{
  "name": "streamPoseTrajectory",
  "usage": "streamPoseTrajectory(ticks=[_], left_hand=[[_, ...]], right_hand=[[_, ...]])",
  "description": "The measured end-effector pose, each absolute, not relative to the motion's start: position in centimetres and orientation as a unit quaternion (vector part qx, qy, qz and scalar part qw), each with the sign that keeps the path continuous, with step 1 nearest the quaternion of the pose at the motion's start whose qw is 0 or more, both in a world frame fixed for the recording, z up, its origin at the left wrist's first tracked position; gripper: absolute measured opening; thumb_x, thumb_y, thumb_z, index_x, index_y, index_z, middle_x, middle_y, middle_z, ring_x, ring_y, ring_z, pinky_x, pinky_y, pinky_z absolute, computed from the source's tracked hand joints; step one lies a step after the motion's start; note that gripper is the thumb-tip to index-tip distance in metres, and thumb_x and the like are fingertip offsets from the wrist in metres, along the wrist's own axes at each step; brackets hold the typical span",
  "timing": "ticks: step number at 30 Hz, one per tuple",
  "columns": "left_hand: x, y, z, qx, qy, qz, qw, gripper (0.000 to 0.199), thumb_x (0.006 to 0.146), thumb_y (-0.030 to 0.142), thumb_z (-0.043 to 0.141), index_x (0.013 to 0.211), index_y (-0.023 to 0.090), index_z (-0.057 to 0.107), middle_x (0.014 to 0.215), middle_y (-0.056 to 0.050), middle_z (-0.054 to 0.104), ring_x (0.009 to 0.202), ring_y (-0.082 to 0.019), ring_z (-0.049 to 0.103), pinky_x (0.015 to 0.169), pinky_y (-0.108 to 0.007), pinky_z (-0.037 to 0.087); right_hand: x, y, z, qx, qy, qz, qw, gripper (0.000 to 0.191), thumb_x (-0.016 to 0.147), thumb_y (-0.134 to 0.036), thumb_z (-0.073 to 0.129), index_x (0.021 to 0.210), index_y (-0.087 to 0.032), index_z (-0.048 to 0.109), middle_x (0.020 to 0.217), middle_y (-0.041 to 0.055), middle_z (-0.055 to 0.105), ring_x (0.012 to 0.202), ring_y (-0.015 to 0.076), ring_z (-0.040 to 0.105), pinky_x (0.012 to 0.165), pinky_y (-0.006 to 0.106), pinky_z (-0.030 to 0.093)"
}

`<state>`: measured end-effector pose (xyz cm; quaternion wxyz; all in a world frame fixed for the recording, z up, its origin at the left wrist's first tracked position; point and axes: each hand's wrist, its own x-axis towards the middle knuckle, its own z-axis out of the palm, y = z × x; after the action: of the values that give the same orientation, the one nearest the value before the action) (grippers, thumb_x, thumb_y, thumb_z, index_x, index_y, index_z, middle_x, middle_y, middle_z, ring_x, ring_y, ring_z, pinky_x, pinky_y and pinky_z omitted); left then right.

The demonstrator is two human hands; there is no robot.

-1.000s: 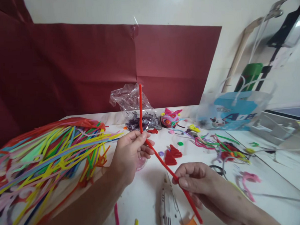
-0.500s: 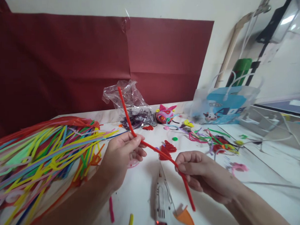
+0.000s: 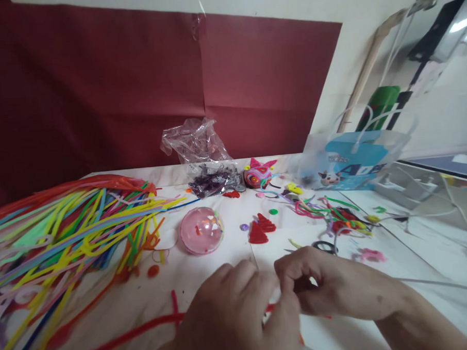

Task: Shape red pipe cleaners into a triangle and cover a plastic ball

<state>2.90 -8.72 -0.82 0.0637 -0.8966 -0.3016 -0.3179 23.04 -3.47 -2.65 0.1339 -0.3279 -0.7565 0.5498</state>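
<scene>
Low over the near table, my left hand (image 3: 232, 312) is closed around a red pipe cleaner (image 3: 134, 331). One end of it stretches out to the left, lying over a short magenta piece (image 3: 174, 301). Against it, my right hand (image 3: 329, 284) has its fingers bent and pinched on the same pipe cleaner, a bit of red showing between and below the hands. The fingertips partly hide each other. Beyond them lie two red coiled pipe-cleaner pieces (image 3: 259, 231). Scissors with black handles (image 3: 325, 247) rest just behind my right hand.
Many coloured pipe cleaners (image 3: 84, 223) heap at the left. A pink transparent bowl (image 3: 201, 230) stands nearby. At the back are a clear plastic bag (image 3: 195, 143), a decorated pink ball (image 3: 258, 175) and a blue printed bag (image 3: 352, 159). Loose pipe cleaners (image 3: 312, 207) and a cable (image 3: 439, 285) lie right.
Both hands have come down and together with the red pipe cleaner, which was stretched between them. The pink bowl and scissors now show; the glue gun has gone from sight.
</scene>
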Motion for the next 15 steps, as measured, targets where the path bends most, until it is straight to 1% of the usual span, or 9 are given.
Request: streamPoseTrajectory(ticks=[1, 2, 3, 4, 6, 8, 9, 12, 15], left_hand=[[3.3, -8.1, -1.3, -0.9, -0.307, -0.297, 0.085, 0.01, 0.07, 0.011, 0.052, 0.067, 0.017, 0.059, 0.061, -0.003, 0.063, 0.055, -0.016, 0.056, 0.049, -0.025, 0.038], [3.6, -7.5, -1.7, -0.91, -0.317, -0.26, 0.063, 0.009, 0.069, 0.01, 0.053, 0.064, 0.016, 0.058, 0.057, -0.002, 0.061, 0.053, -0.015, 0.054, 0.047, -0.024, 0.036], [3.9, -6.9, -2.0, -0.911, -0.336, -0.239, 0.02, 0.008, 0.068, 0.011, 0.055, 0.062, 0.016, 0.058, 0.056, -0.001, 0.061, 0.051, -0.014, 0.054, 0.046, -0.023, 0.034], [4.0, -6.5, -2.2, -0.906, -0.371, -0.204, -0.033, 0.008, 0.069, 0.012, 0.055, 0.064, 0.016, 0.059, 0.059, -0.001, 0.063, 0.054, -0.014, 0.055, 0.048, -0.023, 0.034], [3.9, -5.8, -2.1, -0.882, -0.42, -0.173, -0.123, 0.013, 0.073, 0.017, 0.052, 0.065, 0.018, 0.061, 0.06, 0.0, 0.063, 0.055, -0.013, 0.055, 0.05, -0.022, 0.033], [3.5, -5.2, -1.8, -0.856, -0.452, -0.182, -0.175, 0.018, 0.076, 0.02, 0.048, 0.066, 0.019, 0.063, 0.055, 0.001, 0.06, 0.05, -0.011, 0.051, 0.048, -0.022, 0.031], [3.2, -4.8, -1.7, -0.843, -0.464, -0.197, -0.187, 0.019, 0.075, 0.02, 0.047, 0.067, 0.019, 0.064, 0.052, 0.002, 0.058, 0.048, -0.011, 0.049, 0.047, -0.022, 0.029], [2.3, -3.1, -1.8, -0.807, -0.499, -0.226, -0.221, 0.018, 0.071, 0.019, 0.046, 0.062, 0.018, 0.061, 0.053, 0.002, 0.057, 0.05, -0.011, 0.048, 0.047, -0.021, 0.029], [1.4, -1.5, -2.5, -0.774, -0.526, -0.225, -0.271, 0.016, 0.069, 0.022, 0.047, 0.063, 0.017, 0.061, 0.057, 0.0, 0.06, 0.053, -0.012, 0.051, 0.047, -0.02, 0.031]], right_hand=[[22.7, -3.5, -2.6, -0.322, -0.756, 0.554, 0.131, 0.014, 0.071, -0.014, 0.05, 0.075, -0.006, 0.061, 0.062, 0.0012, 0.05, 0.049, 0.007, 0.038, 0.044, 0.012, 0.029], [22.5, -3.5, -2.6, -0.314, -0.752, 0.563, 0.136, 0.014, 0.072, -0.015, 0.052, 0.076, -0.006, 0.061, 0.063, 0.002, 0.051, 0.05, 0.0073, 0.039, 0.045, 0.012, 0.03], [22.3, -3.3, -2.6, -0.304, -0.746, 0.574, 0.146, 0.014, 0.072, -0.017, 0.053, 0.075, -0.005, 0.061, 0.065, 0.0028, 0.052, 0.052, 0.0077, 0.04, 0.047, 0.012, 0.031], [22.1, -3.0, -2.7, -0.291, -0.74, 0.587, 0.155, 0.015, 0.072, -0.018, 0.054, 0.074, -0.005, 0.06, 0.066, 0.0033, 0.052, 0.054, 0.0081, 0.041, 0.049, 0.013, 0.032], [21.9, -2.0, -3.0, -0.294, -0.733, 0.59, 0.166, 0.018, 0.072, -0.023, 0.055, 0.072, -0.005, 0.059, 0.064, 0.0025, 0.051, 0.053, 0.008, 0.041, 0.049, 0.013, 0.033], [21.9, -0.5, -3.4, -0.38, -0.739, 0.53, 0.167, 0.022, 0.075, -0.027, 0.052, 0.074, -0.006, 0.059, 0.057, -0.0001, 0.045, 0.046, 0.0074, 0.036, 0.043, 0.013, 0.031], [21.9, 0.4, -3.7, -0.461, -0.741, 0.458, 0.171, 0.022, 0.077, -0.027, 0.05, 0.075, -0.007, 0.058, 0.054, -0.0011, 0.043, 0.044, 0.0075, 0.034, 0.041, 0.014, 0.03], [21.7, 2.9, -4.7, -0.584, -0.723, 0.326, 0.176, 0.021, 0.085, -0.019, 0.046, 0.072, -0.007, 0.057, 0.056, 0.001, 0.045, 0.046, 0.0088, 0.038, 0.042, 0.016, 0.027], [20.8, 4.3, -5.6, -0.658, -0.706, 0.226, 0.137, 0.02, 0.085, -0.017, 0.056, 0.067, -0.008, 0.058, 0.059, 0.0045, 0.048, 0.056, 0.0149, 0.047, 0.047, 0.019, 0.026]])
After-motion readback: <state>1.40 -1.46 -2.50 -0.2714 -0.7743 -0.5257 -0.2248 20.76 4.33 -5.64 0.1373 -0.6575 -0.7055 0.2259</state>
